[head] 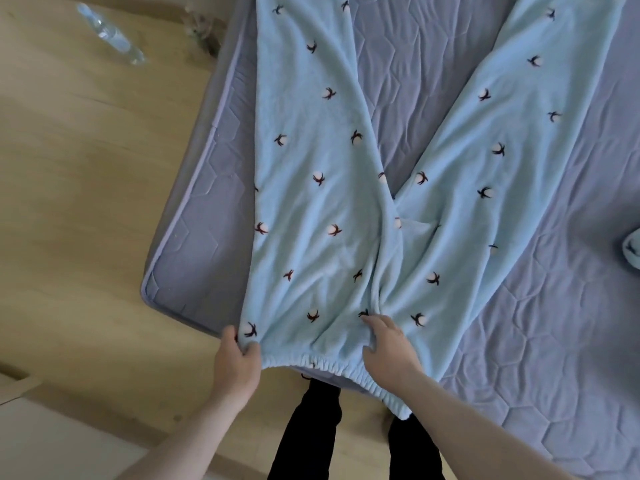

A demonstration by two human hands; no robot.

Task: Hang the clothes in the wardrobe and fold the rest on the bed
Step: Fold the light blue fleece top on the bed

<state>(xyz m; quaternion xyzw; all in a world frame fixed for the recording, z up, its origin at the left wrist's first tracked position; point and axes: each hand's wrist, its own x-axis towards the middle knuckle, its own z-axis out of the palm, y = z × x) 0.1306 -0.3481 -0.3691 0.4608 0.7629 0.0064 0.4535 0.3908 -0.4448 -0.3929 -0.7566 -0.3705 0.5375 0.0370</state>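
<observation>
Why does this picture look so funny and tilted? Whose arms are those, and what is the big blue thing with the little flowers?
The camera sits on a person's head and looks down, so you see their own arms and black trouser legs. The blue thing is a pair of fluffy pajama pants spread flat on a bed with a purple-blue cover. The left hand pinches the corner of the stretchy waistband. The right hand grips the fabric near the middle of the waist. It looks like the pants are about to be folded. A plastic bottle lies on the wooden floor.
</observation>
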